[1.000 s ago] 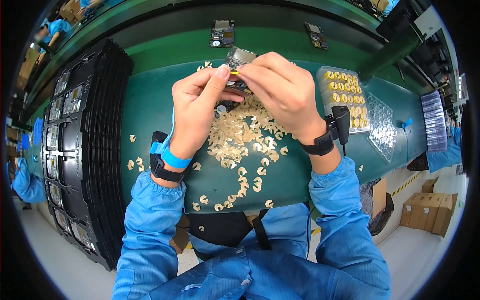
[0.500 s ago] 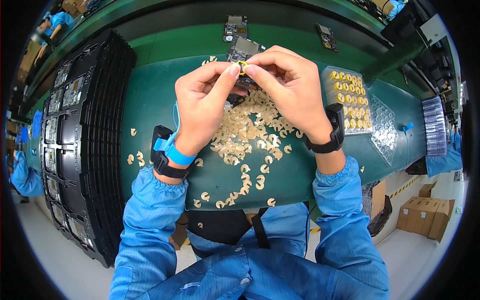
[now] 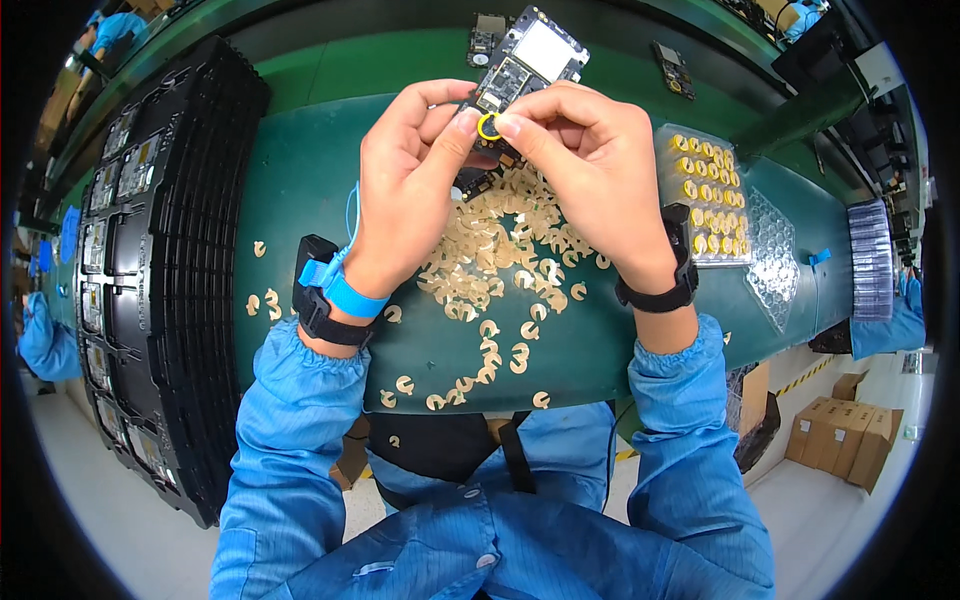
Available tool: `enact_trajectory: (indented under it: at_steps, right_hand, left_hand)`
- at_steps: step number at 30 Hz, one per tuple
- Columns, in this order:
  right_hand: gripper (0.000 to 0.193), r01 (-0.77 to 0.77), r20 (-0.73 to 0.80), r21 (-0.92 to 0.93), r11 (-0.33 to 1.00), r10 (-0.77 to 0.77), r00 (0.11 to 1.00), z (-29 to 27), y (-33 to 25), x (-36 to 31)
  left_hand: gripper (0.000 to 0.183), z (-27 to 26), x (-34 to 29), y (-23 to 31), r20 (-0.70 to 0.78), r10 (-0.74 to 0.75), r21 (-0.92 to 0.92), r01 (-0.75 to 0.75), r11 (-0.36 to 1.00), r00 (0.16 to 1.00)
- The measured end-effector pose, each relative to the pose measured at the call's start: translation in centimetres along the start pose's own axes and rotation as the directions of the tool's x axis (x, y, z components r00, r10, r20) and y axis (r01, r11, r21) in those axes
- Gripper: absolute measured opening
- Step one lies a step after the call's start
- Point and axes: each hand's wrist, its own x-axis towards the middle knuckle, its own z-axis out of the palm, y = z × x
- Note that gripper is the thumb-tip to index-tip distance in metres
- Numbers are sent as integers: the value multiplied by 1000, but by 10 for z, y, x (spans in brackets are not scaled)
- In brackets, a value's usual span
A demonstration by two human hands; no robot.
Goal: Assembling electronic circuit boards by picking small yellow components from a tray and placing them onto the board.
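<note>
A dark circuit board (image 3: 504, 86) with a bright metal shield is held up over the table, tilted. My left hand (image 3: 408, 185) is closed on its lower left side, thumb at the rim of a round, yellow-edged coin cell (image 3: 489, 126). From the other side, my right hand (image 3: 603, 180) pinches that coin cell with thumb and index finger against the board. Whether the cell is seated cannot be made out. Beneath the hands lies a heap of small cream C-shaped pieces (image 3: 468, 245). Part of another dark board (image 3: 478, 184) shows between the hands and the heap.
Tall stacked black trays (image 3: 215, 260) holding boards stand at the left. To the right are a clear tray (image 3: 741, 262) of yellow-edged coin cells and an clear plastic sheet with round pockets (image 3: 772, 255). Two boards (image 3: 487, 40) (image 3: 673, 70) lie at the back. Cardboard boxes (image 3: 838, 430) sit on the floor.
The held board has swung up and tilted, so more of its face shows above my hands. Both hands stay closed around the coin cell, a little farther apart.
</note>
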Motion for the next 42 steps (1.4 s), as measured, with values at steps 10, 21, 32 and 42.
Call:
enact_trajectory:
  at_steps: [10, 21, 32, 42]
  right_hand:
    - [8, 27, -41, -80, 996, -30, 999, 4, 3, -1]
    - [9, 25, -33, -114, 993, -29, 999, 3, 6, 0]
    - [10, 36, -38, -85, 996, -39, 999, 3, 8, -1]
    - [9, 68, -46, -153, 986, -76, 996, 5, 7, -1]
  left_hand:
    - [33, -2, 1, -4, 7, -33, -86, 33, 996, 999]
    - [32, -3, 2, -3, 18, -32, -95, 33, 995, 999]
    - [32, 0, 1, -2, 13, -25, -111, 26, 994, 1000]
    - [32, 0, 0, -3, -7, -42, -152, 41, 988, 999]
